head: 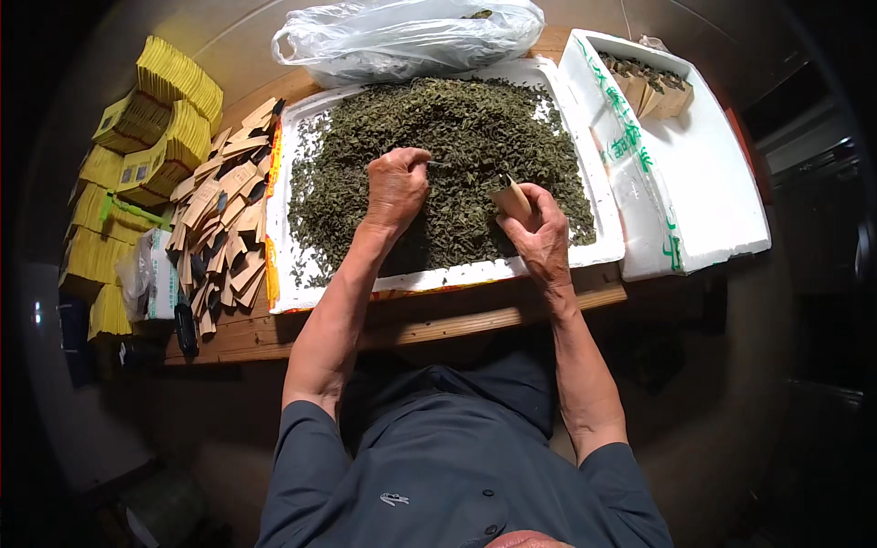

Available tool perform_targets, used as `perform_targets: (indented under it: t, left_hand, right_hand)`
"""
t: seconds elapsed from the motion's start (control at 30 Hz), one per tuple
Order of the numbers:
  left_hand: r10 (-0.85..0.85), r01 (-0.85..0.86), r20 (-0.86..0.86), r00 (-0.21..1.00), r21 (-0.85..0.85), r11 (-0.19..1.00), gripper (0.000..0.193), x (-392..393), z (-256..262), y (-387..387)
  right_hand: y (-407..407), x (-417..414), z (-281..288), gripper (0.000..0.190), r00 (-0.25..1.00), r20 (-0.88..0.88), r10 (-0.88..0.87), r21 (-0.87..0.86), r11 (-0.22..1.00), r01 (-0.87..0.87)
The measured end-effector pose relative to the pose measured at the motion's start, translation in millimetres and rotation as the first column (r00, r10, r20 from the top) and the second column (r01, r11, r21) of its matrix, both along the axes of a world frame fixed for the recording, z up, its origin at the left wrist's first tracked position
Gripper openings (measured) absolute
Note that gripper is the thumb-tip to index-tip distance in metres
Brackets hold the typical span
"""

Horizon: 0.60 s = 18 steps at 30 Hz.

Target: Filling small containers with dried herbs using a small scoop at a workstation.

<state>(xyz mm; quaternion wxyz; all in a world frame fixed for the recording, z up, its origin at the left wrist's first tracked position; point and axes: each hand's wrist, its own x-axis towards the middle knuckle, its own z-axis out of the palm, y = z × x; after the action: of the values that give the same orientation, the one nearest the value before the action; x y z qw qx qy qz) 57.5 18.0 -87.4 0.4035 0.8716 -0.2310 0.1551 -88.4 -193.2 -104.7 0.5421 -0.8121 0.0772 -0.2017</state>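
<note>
A shallow white foam tray (277, 205) lies before me, heaped with dried green leaves (479, 123) that look like tea. My left hand (399, 186) is over the middle of the heap, thumb and fingers pinched on a thin pale object (438, 163), too small and blurred to name. To its right, my right hand (541, 233) holds a small brown paper packet (514, 200) above the leaves. The packet tilts up to the left, and its dark-lined mouth gapes at the top.
Loose brown paper packets (226, 195) pile up left of the tray, beside stacks of yellow packets (178, 75). A clear plastic bag (411, 38) lies behind. On the right, a white foam box (719, 198) holds several upright leaf-topped packets (661, 96). The wooden table's front edge (438, 332) is near me.
</note>
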Motion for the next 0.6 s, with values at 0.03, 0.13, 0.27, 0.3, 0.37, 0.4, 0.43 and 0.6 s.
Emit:
perform_targets:
  t: [0.03,0.13,0.27,0.3,0.37,0.4,0.43,0.6]
  left_hand:
    - [-0.004,0.004,0.0,1.0,-0.002,1.0,0.017,0,-1,0]
    - [-0.087,0.083,-0.018,0.996,-0.134,0.987,0.015,-1,1,10]
    - [-0.233,0.2,-0.17,0.957,-0.192,0.961,0.013,-10,32,16]
    - [-0.232,0.199,-0.169,0.958,-0.191,0.961,0.013,-13,42,16]
    - [-0.344,0.34,-0.074,0.936,-0.067,0.938,0.01,-19,58,12]
    - [-0.382,0.381,-0.05,0.923,-0.027,0.924,0.01,-20,64,9]
    - [-0.381,0.381,-0.05,0.923,-0.026,0.924,0.01,-20,67,6]
    - [-0.547,0.534,0.082,0.833,0.143,0.834,0.012,-30,79,-18]
  right_hand:
    - [0,0,0,0.048,1.0,0.0,-0.004,-0.002,1.0,0.004]
    - [0,-1,0,0.048,1.0,0.002,0.001,0.027,1.0,-0.001]
    - [-3,0,0,0.048,1.0,0.012,-0.004,-0.01,1.0,0.004]
    - [-2,0,0,0.048,1.0,0.012,0.001,-0.001,1.0,-0.001]
    - [-3,0,0,0.048,1.0,0.003,-0.003,0.01,1.0,0.003]
    - [-2,0,0,0.048,1.0,-0.003,0.0,0.023,1.0,0.0]
    - [-2,0,-1,0.048,1.0,-0.002,0.001,0.024,1.0,-0.001]
    - [-2,1,-1,0.047,0.999,0.014,0.03,0.046,0.998,-0.031]
